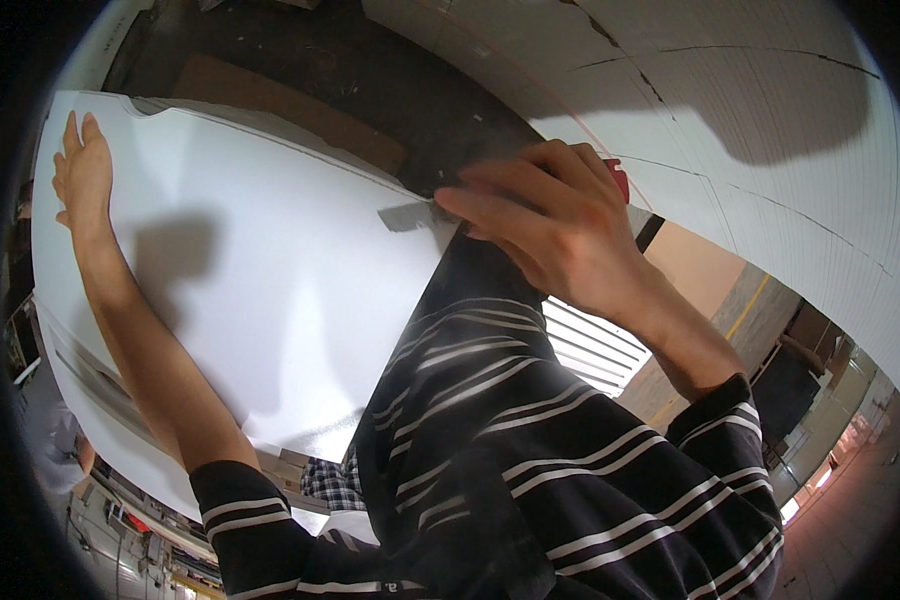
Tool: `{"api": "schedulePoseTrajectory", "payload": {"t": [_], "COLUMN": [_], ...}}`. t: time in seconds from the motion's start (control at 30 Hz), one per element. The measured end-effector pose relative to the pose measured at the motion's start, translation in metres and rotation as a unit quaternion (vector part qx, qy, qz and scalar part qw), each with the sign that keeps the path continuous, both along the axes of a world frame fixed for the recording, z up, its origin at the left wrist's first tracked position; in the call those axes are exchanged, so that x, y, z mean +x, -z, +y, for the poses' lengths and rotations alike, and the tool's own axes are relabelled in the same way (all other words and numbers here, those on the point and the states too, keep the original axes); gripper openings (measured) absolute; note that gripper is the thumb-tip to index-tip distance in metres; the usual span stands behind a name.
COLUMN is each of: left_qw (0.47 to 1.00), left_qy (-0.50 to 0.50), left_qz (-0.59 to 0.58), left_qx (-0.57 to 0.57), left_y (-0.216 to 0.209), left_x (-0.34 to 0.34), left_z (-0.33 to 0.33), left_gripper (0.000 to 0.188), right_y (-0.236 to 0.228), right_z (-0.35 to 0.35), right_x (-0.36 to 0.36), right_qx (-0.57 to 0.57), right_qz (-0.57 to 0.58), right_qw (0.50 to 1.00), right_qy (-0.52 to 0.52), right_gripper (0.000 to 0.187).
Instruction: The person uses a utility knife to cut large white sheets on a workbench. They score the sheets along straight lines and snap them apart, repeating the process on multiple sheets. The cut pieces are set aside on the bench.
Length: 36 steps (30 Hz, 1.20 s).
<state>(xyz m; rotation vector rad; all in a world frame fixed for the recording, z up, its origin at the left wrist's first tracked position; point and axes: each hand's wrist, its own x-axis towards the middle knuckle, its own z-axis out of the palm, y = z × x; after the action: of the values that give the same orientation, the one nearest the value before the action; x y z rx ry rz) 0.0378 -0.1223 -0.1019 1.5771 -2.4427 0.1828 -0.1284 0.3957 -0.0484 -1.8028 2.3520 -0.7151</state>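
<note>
A large stiff white sheet (300,260) spreads in front of me, curved at its edges in this view. My left hand (85,172) lies flat on its far left part, fingers spread. At the sheet's right edge, my right hand (560,220) is closed, with some of its fingers blurred by motion. A red end of a tool (618,180) sticks out behind the knuckles. Beside the fingertips a flat grey piece (410,216), which looks like a scraper blade, lies over the sheet. The grip itself is mostly hidden by my hand.
A tall stack of white sheets (730,130) with uneven layered edges rises at the right. Brown board (290,110) lies on the dark floor beyond the white sheet. A white slatted panel (590,345) shows below my right forearm. Another person (50,425) stands at the far left.
</note>
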Motion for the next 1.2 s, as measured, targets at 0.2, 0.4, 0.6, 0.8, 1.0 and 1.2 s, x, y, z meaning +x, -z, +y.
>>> {"api": "schedulePoseTrajectory", "payload": {"t": [0.2,0.4,0.6,0.8,1.0,1.2], "left_qw": [1.000,1.000,1.000,0.999,0.999,0.999], "left_qy": [0.008,0.009,0.021,0.029,0.034,0.042], "left_qz": [0.005,0.004,0.003,0.002,0.007,0.011], "left_qx": [-0.016,-0.012,-0.022,-0.017,-0.019,-0.021], "left_y": [0.002,0.001,0.004,-0.002,-0.002,-0.001], "left_x": [0.001,0.001,0.001,-0.004,-0.007,-0.007], "left_z": [0.002,0.003,0.014,0.025,0.031,0.032], "left_gripper": [0.066,0.066,0.065,0.065,0.063,0.062], "right_y": [-0.007,-0.003,-0.002,0.000,0.001,0.004], "right_z": [0.010,0.002,-0.007,-0.014,-0.016,-0.018], "right_x": [-0.005,-0.006,-0.009,-0.013,-0.014,-0.015], "right_qx": [0.003,0.001,0.000,-0.012,-0.021,-0.028], "right_qz": [0.011,0.035,0.057,0.042,0.032,0.037], "right_qw": [1.000,0.999,0.998,0.999,0.999,0.998], "right_qy": [-0.014,-0.020,-0.022,-0.024,-0.025,-0.030], "right_gripper": [0.041,0.043,0.041,0.038,0.039,0.040]}}
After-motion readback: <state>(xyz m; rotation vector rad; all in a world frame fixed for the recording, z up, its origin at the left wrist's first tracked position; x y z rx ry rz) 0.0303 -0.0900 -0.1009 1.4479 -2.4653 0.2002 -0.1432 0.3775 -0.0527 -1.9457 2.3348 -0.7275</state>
